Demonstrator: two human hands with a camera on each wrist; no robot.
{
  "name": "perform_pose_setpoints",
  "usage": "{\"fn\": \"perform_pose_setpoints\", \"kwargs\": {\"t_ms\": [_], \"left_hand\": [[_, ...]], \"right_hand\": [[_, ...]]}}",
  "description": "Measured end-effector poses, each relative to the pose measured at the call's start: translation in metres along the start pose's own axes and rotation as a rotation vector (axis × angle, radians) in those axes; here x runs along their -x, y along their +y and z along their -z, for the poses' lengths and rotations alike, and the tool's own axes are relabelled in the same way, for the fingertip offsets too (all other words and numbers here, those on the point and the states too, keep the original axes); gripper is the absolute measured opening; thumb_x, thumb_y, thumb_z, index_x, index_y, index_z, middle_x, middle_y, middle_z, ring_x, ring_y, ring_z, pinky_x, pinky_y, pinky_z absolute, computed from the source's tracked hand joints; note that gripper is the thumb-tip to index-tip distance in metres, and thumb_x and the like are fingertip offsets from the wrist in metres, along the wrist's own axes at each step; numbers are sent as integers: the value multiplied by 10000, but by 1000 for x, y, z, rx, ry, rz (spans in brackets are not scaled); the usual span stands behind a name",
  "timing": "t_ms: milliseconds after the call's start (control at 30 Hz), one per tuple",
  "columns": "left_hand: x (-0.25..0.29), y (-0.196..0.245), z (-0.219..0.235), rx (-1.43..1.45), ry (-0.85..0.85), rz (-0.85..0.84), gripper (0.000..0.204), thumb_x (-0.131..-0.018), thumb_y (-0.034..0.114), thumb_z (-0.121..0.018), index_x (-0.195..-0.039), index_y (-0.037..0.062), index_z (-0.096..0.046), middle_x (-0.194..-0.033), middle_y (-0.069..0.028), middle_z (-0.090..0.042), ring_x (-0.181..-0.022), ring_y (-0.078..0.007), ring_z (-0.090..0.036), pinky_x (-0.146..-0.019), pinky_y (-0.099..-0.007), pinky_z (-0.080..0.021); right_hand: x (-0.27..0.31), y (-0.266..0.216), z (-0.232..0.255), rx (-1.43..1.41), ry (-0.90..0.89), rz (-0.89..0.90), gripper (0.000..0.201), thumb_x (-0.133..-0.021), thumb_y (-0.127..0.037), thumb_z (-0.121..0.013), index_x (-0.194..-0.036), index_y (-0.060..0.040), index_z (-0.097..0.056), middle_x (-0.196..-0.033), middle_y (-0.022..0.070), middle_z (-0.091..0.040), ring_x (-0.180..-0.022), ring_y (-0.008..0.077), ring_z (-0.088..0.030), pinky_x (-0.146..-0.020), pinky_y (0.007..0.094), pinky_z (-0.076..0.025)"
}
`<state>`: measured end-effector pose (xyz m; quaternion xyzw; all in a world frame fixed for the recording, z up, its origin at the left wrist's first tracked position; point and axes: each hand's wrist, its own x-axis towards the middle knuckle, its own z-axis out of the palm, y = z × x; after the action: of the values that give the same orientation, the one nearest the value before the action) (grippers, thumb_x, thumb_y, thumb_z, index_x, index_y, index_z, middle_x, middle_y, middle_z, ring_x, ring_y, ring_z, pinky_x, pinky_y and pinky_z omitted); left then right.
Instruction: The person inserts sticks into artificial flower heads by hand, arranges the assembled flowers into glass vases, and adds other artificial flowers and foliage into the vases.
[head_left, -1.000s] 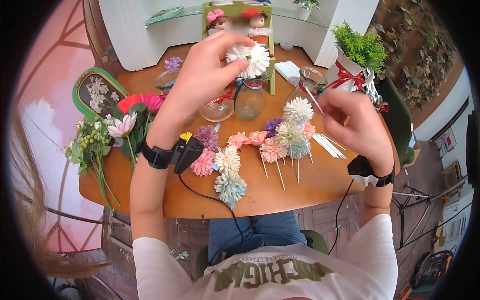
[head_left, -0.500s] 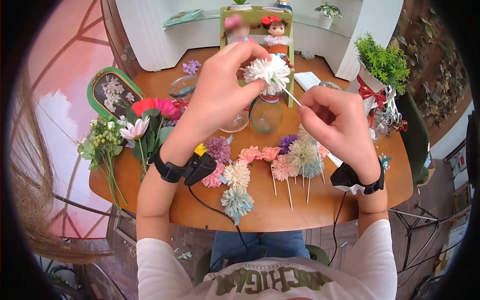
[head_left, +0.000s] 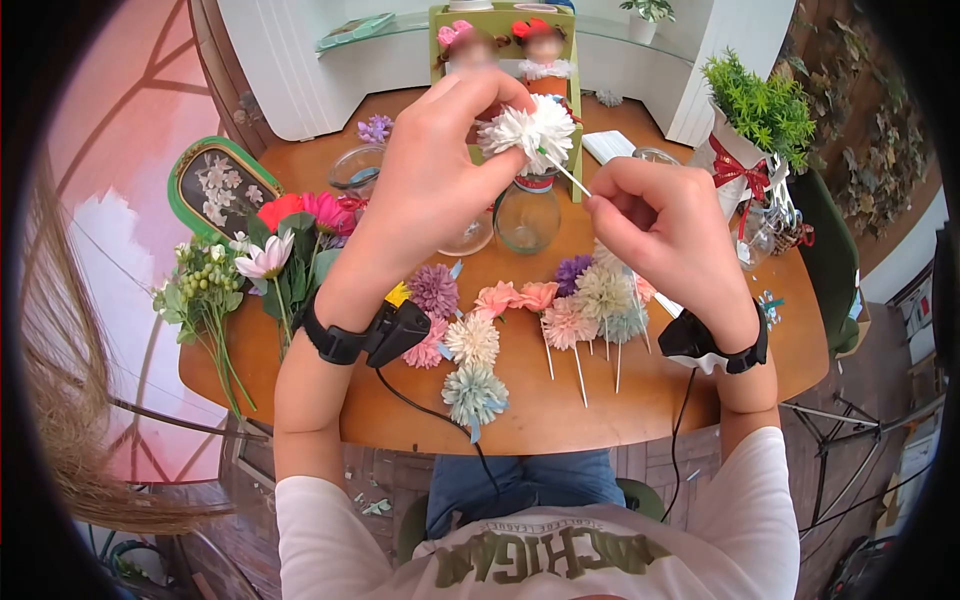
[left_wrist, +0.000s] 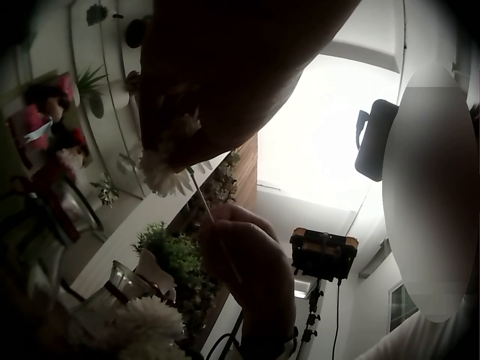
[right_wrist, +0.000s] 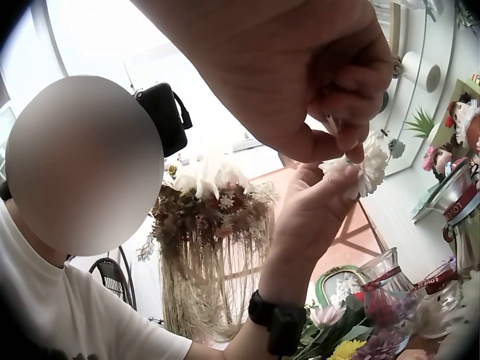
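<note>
A white flower (head_left: 532,132) with a green base is pinched between the thumb and fingers of the left hand (head_left: 430,160), above a glass jar (head_left: 528,218). Its green base faces the right hand (head_left: 665,220), which pinches a thin white stick (head_left: 568,176). The tip of that stick meets the flower's base. In the left wrist view the stick (left_wrist: 201,196) runs from the white flower (left_wrist: 166,174) into the right hand (left_wrist: 251,259). The right wrist view has the flower (right_wrist: 367,169) close to both hands, its base partly covered by fingers.
Artificial flower heads (head_left: 475,340) lie across the wooden table (head_left: 540,420), some on white sticks. Stemmed flowers (head_left: 265,255) and a green-framed picture (head_left: 220,190) are at the left. A potted plant (head_left: 758,110) stands at the right, near glass jars.
The right hand has moved left and brought the stick from apart to the flower's base. The left hand still holds the flower, and the head view has shifted.
</note>
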<state>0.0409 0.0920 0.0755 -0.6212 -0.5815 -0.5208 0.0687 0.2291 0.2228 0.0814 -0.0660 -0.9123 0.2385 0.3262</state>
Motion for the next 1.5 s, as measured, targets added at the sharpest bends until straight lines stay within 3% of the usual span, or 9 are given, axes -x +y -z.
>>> {"fn": "perform_pose_setpoints", "kwargs": {"t_ms": [67, 300, 367, 467, 567, 667, 833, 900, 1500], "left_hand": [[0, 0, 0, -25, 3, -20, 293, -837, -82, -640, -1122, -33, -588, -1090, -47, -594, -1094, -146, -634, -959, -301, -526], [-2, -7, -6, -24, 105, -148, 278, -744, -4, -678, -1013, 18, -613, -956, -115, -622, -878, -273, -632, -798, -358, -508], [-1, -4, -5, -48, 110, -168, 282, -739, -4, -680, -1012, 17, -612, -960, -122, -625, -887, -287, -635, -801, -364, -510], [1, 3, -2, -155, 46, -111, 295, -782, -23, -687, -1067, -9, -615, -1027, -68, -607, -980, -161, -641, -875, -306, -520], [1, 1, -5, -170, 104, -219, 282, -738, -11, -675, -1012, 19, -614, -954, -126, -635, -908, -311, -643, -808, -376, -515], [0, 2, -5, -234, 102, -261, 286, -731, -20, -670, -1009, 20, -613, -940, -119, -638, -901, -316, -643, -803, -374, -516], [2, 4, -8, -269, 77, -287, 296, -724, -24, -651, -1012, 36, -619, -920, -118, -642, -832, -306, -636, -733, -373, -513], [2, 6, -9, -260, 64, -279, 297, -724, -25, -647, -1013, 39, -620, -915, -118, -642, -808, -304, -631, -717, -374, -510], [10, 7, -25, -35, -249, -176, 424, -799, 45, -753, -1176, 28, -561, -1097, -87, -621, -898, -190, -652, -767, -315, -546]], "right_hand": [[1, 3, 0, 25, 5, 66, 119, -887, -70, -658, -814, 20, -630, -604, 5, -583, -525, 38, -537, -493, 229, -402], [1, 2, -1, 23, 9, 68, 122, -888, -71, -662, -811, 17, -629, -599, 2, -575, -521, 42, -525, -489, 234, -396], [0, 0, 0, 11, -7, -2, 106, -818, -93, -655, -811, 12, -660, -609, 128, -615, -538, 249, -613, -550, 342, -483], [0, 2, 0, 29, 2, 37, 102, -831, -88, -652, -821, 14, -659, -616, 136, -619, -551, 273, -623, -555, 352, -484], [-1, 2, 1, 42, -11, 80, 95, -849, -79, -647, -844, 15, -662, -616, 149, -610, -555, 293, -621, -555, 368, -477], [0, 8, -1, 31, -34, 115, 114, -925, -67, -652, -872, 29, -620, -621, 33, -501, -540, 77, -429, -491, 280, -337], [-2, 16, -3, -71, -93, 62, 109, -955, -67, -637, -901, 26, -617, -639, -4, -508, -562, 58, -462, -498, 253, -352], [-3, 14, -2, -99, -126, 0, 119, -898, -116, -654, -903, 2, -668, -611, 142, -567, -548, 266, -564, -559, 376, -440], [-3, 13, 4, 59, -4, 250, 426, -845, -35, -760, -1247, -40, -617, -927, 58, -698, -651, 113, -625, -619, 276, -521]]}}
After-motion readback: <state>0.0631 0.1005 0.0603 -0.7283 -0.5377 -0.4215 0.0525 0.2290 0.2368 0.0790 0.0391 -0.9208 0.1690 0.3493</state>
